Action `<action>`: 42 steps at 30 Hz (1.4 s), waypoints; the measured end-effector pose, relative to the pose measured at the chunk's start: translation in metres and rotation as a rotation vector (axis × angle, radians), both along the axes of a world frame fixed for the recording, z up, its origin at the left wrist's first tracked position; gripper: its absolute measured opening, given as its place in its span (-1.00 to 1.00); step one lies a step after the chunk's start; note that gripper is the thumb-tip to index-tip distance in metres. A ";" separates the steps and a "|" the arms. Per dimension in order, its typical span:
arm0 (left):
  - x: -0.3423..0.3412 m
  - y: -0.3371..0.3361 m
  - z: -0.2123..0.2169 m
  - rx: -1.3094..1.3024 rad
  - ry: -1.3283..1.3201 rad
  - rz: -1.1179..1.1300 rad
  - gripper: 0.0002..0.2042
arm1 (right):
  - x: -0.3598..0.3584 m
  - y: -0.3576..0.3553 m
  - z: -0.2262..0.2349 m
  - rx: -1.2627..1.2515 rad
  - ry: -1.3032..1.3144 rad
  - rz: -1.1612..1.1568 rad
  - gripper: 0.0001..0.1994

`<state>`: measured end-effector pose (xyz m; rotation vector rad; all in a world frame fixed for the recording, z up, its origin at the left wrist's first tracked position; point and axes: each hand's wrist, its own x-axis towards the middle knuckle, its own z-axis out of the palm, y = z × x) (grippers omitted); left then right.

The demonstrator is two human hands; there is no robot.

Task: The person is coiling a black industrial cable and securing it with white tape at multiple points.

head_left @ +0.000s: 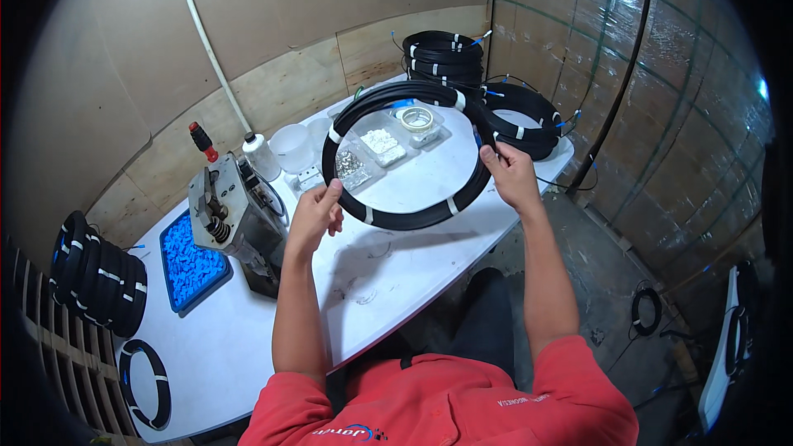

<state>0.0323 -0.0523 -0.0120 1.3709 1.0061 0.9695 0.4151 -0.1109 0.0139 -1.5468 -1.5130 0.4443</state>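
Held up over the white table is a coil of black cable (410, 220), bound with several white tape bands. My left hand (314, 216) grips its lower left side, thumb on top and fingers curled under. On the right side of the ring, my right hand (511, 175) pinches the coil between thumb and fingers. Through the ring's opening I see clear plastic trays with white small parts (382, 145) and silvery metal pieces (351, 167), plus a roll of tape (416, 120).
A metal press (235, 206) with a red-handled lever stands left, beside a blue tray of blue pieces (192, 260). Stacked black coils stand at the far end (443, 58), far right (522, 116) and left edge (99, 277). A single coil (145, 384) lies front left; a white bottle (260, 155) stands behind the press.
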 end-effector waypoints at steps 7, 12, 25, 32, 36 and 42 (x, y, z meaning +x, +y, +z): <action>0.051 -0.003 -0.019 0.313 -0.194 0.380 -0.54 | -0.040 0.005 -0.012 0.130 1.059 0.170 -0.55; 0.047 -0.013 0.004 -0.034 -0.494 0.195 -0.61 | -0.055 -0.010 -0.016 0.112 1.114 0.162 -0.54; 0.026 -0.009 0.009 0.114 -0.542 0.049 -0.40 | -0.063 -0.016 -0.020 -0.010 1.211 0.173 -0.56; -0.007 0.008 0.008 0.022 -0.483 -0.115 -0.15 | -0.025 -0.021 -0.017 0.012 1.114 0.676 -0.19; -0.001 -0.003 0.021 0.194 -0.270 -0.064 -0.47 | -0.019 -0.015 0.016 -0.193 0.564 0.266 -0.61; 0.020 -0.005 0.016 0.283 0.030 0.159 -0.67 | 0.007 0.012 -0.008 0.175 0.095 -0.004 -0.53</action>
